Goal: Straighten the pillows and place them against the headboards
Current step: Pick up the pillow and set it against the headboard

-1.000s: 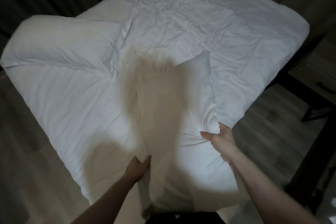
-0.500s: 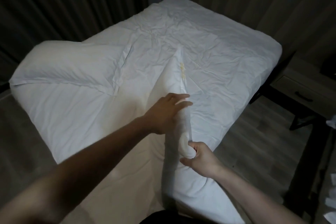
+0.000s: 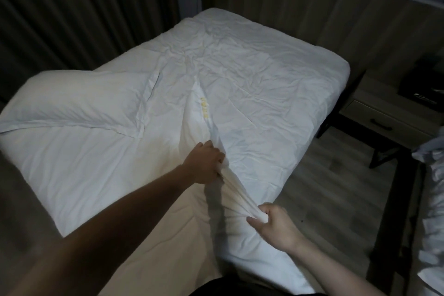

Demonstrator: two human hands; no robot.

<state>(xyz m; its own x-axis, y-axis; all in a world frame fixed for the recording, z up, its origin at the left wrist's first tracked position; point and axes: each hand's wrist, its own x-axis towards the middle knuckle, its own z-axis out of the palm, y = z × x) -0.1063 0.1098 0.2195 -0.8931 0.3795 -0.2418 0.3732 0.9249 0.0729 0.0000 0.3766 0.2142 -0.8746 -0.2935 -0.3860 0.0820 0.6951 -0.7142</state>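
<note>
A white, creased bed (image 3: 252, 74) fills a dim room, with dark curtains (image 3: 84, 12) on the left, a wood-panelled wall (image 3: 324, 7) behind, grey plank floor (image 3: 336, 187) and one nightstand (image 3: 384, 113) on the right. Two pillows show: one pillow (image 3: 79, 98) lies flat at the bed's left corner; the held pillow (image 3: 204, 113), bearing yellow lettering, stands on edge mid-bed. Two hands clench it: the left hand (image 3: 204, 163) bunches its middle, the right hand (image 3: 276, 226) pinches its near corner

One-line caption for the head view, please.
Both hands, left and right, grip the edge of a white pillow held over the rumpled bed; another pillow lies left.
</note>
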